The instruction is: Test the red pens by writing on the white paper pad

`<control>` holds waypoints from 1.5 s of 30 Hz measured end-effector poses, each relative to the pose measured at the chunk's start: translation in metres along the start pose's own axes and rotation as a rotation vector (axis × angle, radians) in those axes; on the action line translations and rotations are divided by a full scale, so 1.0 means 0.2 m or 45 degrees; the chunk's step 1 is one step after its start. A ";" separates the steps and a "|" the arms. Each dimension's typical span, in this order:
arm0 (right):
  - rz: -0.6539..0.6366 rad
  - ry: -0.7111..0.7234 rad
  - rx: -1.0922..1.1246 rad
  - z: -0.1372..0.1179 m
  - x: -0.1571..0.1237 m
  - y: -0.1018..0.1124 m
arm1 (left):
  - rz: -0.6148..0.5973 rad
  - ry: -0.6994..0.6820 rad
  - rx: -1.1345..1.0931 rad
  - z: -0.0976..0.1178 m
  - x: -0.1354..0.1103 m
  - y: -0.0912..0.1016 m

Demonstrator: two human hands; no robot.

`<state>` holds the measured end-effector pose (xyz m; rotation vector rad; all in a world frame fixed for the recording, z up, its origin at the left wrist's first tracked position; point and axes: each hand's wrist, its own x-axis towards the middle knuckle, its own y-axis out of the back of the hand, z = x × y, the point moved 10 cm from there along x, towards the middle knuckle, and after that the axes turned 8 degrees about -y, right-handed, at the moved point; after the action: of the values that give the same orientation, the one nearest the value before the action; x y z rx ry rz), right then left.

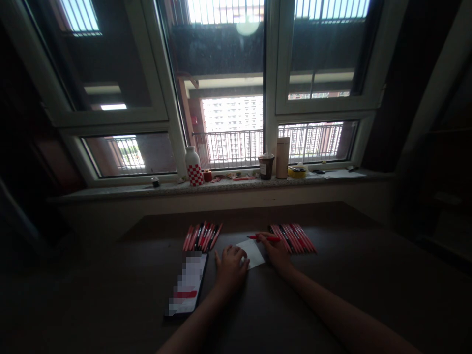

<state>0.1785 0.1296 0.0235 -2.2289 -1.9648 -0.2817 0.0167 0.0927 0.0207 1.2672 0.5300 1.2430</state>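
A small white sheet of paper (253,255) lies on the dark table between my hands. My left hand (231,263) rests on the paper's left edge, fingers apart and slightly bent, palm down. Held in my right hand (273,250) is a red pen (272,238), lying nearly level with its tip pointing left above the paper's far edge. Just beyond my left hand is a row of red and black pens (202,237). A second row of pens (294,238) lies to the right, close behind my right hand.
A phone (187,285) with a lit, blurred screen lies left of my left hand. Along the windowsill (169,189) stand a checkered bottle (194,167), a dark drink cup (266,166), a tan flask (282,158) and a yellow tape roll (297,172).
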 end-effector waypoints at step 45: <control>-0.191 0.158 -0.471 0.03 -0.01 -0.13 | -0.079 0.128 0.025 -0.07 -0.01 0.00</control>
<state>0.1516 0.1318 0.0166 -2.1990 -2.1585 -0.8449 0.0040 0.0960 0.0150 1.1998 0.6509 1.2571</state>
